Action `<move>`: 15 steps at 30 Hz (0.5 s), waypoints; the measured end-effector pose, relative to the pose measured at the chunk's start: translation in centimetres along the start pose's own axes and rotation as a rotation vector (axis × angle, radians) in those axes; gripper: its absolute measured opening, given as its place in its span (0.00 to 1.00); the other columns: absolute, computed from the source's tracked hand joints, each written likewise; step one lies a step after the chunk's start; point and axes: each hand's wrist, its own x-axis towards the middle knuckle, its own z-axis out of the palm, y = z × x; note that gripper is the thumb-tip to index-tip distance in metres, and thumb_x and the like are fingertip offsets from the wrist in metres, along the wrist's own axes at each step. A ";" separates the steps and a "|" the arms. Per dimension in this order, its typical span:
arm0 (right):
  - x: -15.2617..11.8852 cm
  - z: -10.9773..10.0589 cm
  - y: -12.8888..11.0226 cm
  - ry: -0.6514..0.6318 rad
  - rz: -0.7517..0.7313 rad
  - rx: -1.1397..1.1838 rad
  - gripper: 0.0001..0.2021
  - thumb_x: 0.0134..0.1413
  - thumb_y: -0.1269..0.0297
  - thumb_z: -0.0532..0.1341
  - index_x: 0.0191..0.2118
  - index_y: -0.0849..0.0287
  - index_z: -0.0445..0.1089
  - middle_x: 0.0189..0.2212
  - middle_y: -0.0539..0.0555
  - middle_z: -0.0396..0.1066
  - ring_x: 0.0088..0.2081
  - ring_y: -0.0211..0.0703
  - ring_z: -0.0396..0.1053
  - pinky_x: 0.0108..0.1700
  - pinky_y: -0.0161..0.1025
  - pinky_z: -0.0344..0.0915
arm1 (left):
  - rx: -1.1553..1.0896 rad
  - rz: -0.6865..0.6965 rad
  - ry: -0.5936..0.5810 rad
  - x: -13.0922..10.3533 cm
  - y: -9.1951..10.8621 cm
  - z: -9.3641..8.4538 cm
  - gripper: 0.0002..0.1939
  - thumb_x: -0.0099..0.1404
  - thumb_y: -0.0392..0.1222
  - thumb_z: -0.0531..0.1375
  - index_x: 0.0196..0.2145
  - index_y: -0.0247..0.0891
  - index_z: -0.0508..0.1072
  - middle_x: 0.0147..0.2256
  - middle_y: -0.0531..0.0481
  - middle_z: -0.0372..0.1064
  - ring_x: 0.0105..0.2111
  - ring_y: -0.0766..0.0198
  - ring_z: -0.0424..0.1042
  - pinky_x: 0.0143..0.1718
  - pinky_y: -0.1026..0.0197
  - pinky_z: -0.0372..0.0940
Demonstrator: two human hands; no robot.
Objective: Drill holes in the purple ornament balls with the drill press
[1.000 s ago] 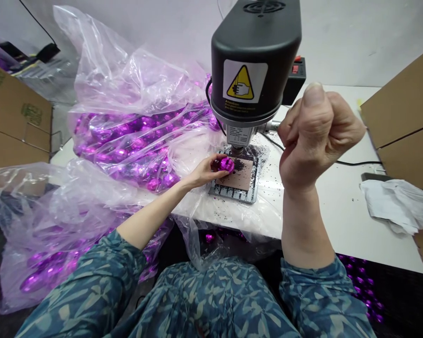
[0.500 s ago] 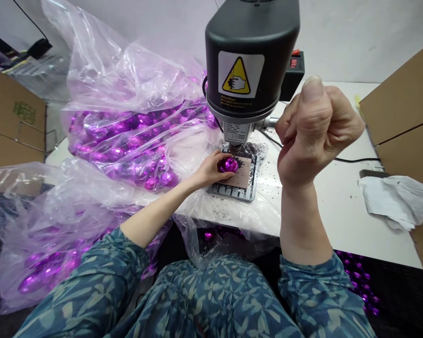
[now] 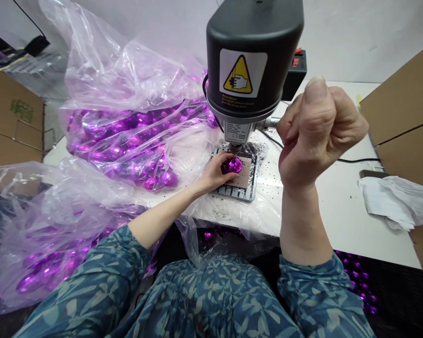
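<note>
My left hand point(image 3: 216, 172) is closed around a shiny purple faceted ball point(image 3: 234, 165), thumb on the near side and fingers on the far side. The ball rests on a tan square board point(image 3: 246, 181) on the grey slotted base point(image 3: 253, 193) of a small drill press point(image 3: 254, 80). Directly above the ball is the press's chuck point(image 3: 235, 148). At the right of the machine my right hand point(image 3: 319, 134) is raised in a fist beside the metal lever hub point(image 3: 272, 123); the handle inside the fist is hidden. Dark shavings surround the base.
Clear plastic bags point(image 3: 127, 141) full of purple balls cover the left side, one hanging below the white table point(image 3: 338, 206). Cardboard boxes point(image 3: 402, 89) stand at both sides. A white cloth or sheet point(image 3: 391, 199) lies at right, near a black cable point(image 3: 356, 160).
The view has shifted very slightly. My left hand and the ball sit a little further right, and my right fist stays raised beside the machine.
</note>
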 end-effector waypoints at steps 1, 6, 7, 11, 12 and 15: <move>0.0 0.0 0.2 0.001 -0.010 -0.019 0.31 0.68 0.39 0.56 0.21 0.53 0.44 0.15 0.46 0.47 0.18 0.34 0.47 0.23 0.44 0.48 | -0.019 -0.014 0.018 -0.2 0.1 0.2 0.28 0.61 0.45 0.75 0.56 0.39 0.76 0.53 0.41 0.74 0.54 0.48 0.75 0.58 0.46 0.71; -0.7 0.0 0.9 0.022 -0.080 0.114 0.29 0.70 0.53 0.61 0.21 0.54 0.47 0.15 0.45 0.45 0.17 0.33 0.47 0.22 0.43 0.44 | -0.049 -0.025 0.073 -0.6 0.3 0.5 0.26 0.59 0.43 0.76 0.53 0.39 0.76 0.49 0.43 0.75 0.50 0.51 0.76 0.54 0.50 0.72; -0.9 0.0 1.0 0.034 -0.115 0.150 0.28 0.70 0.56 0.62 0.21 0.55 0.47 0.15 0.45 0.44 0.16 0.33 0.46 0.21 0.42 0.43 | -0.047 -0.020 0.075 -0.5 0.4 0.5 0.26 0.59 0.42 0.77 0.53 0.39 0.76 0.49 0.43 0.75 0.50 0.51 0.76 0.54 0.49 0.71; -1.9 0.0 1.2 0.056 -0.185 0.170 0.28 0.68 0.64 0.61 0.20 0.56 0.45 0.14 0.44 0.43 0.15 0.32 0.43 0.20 0.44 0.42 | -0.059 -0.012 0.062 -0.4 0.5 0.4 0.26 0.59 0.41 0.76 0.53 0.39 0.76 0.50 0.42 0.75 0.51 0.50 0.76 0.55 0.48 0.71; -2.1 -0.1 1.2 0.057 -0.177 0.157 0.28 0.68 0.63 0.61 0.20 0.55 0.45 0.13 0.45 0.43 0.15 0.33 0.43 0.20 0.45 0.42 | -0.064 -0.012 0.059 -0.4 0.5 0.4 0.26 0.60 0.42 0.76 0.53 0.39 0.76 0.50 0.42 0.75 0.52 0.49 0.76 0.55 0.48 0.71; -2.6 -0.3 1.4 0.048 -0.167 0.133 0.28 0.68 0.62 0.60 0.19 0.55 0.44 0.13 0.45 0.43 0.14 0.34 0.43 0.19 0.45 0.42 | -0.071 -0.005 0.063 -0.5 0.4 0.4 0.26 0.60 0.43 0.76 0.53 0.39 0.75 0.50 0.42 0.74 0.52 0.50 0.76 0.56 0.49 0.71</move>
